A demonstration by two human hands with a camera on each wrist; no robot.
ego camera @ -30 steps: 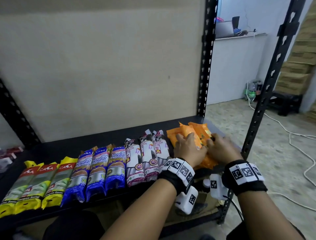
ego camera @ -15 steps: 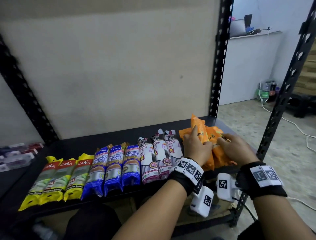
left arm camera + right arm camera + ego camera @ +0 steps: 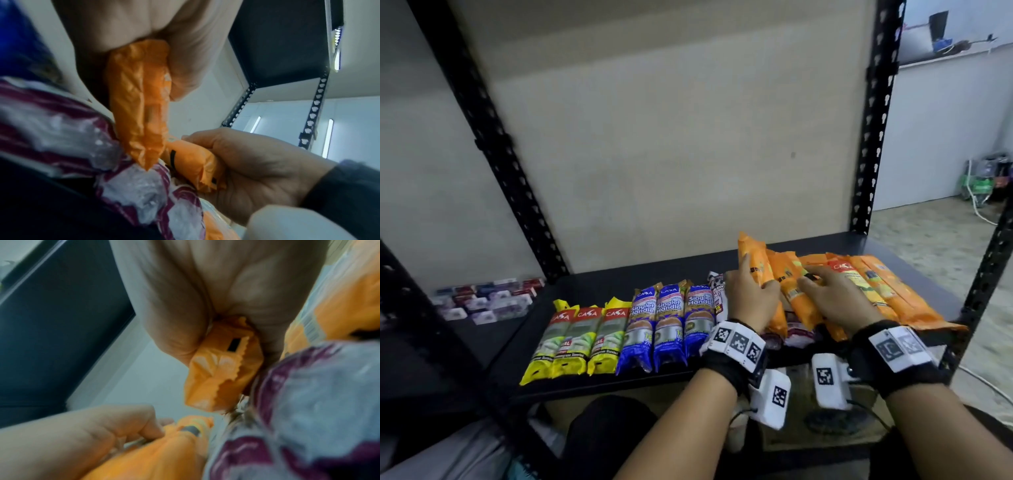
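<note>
left hand grips crinkled orange packet (tipped up on end) | right hand grips second orange packet, just beside | both over maroon packets near shelf front right corner

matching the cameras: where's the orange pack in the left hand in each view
head: right of middle, orange pack raised in the left hand
left wrist: upper middle, gripped from above
right wrist: bottom left, in that hand
shared landmark: purple packs beside it
</note>
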